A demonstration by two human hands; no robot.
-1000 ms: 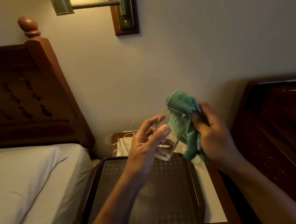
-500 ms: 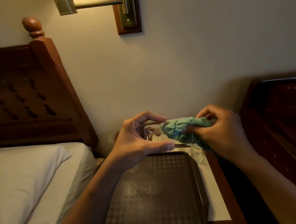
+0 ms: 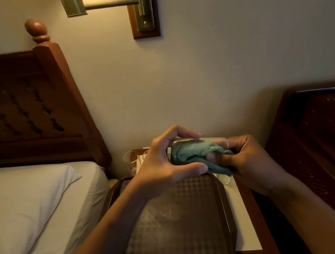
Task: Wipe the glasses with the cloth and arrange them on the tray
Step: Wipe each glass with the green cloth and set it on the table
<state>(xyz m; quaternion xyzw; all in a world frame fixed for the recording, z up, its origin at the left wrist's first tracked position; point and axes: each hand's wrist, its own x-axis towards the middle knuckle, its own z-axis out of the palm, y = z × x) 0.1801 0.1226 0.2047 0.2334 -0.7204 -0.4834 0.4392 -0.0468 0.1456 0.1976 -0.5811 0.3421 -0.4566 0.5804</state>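
My left hand (image 3: 163, 165) grips a clear glass (image 3: 211, 140) lying on its side above the far edge of the brown tray (image 3: 176, 232). A green cloth (image 3: 193, 152) is stuffed inside the glass. My right hand (image 3: 245, 159) holds the cloth's outer end at the glass's mouth. Another clear glass (image 3: 130, 162) stands on the nightstand behind the tray, to the left. The base of one more glass (image 3: 224, 179) shows below my right hand, beside the tray. The tray carries no glasses.
The tray lies on a wooden nightstand (image 3: 256, 211) with white paper (image 3: 241, 219) under it. A bed with a white pillow (image 3: 23, 205) and a wooden headboard (image 3: 21, 109) stands at left. A dark wooden headboard (image 3: 323, 138) is at right. A brass wall lamp (image 3: 108, 4) hangs above.
The glass came down from an upright tilt to lying sideways, and the cloth went from outside its rim to deep inside it. Both hands lowered toward the tray.
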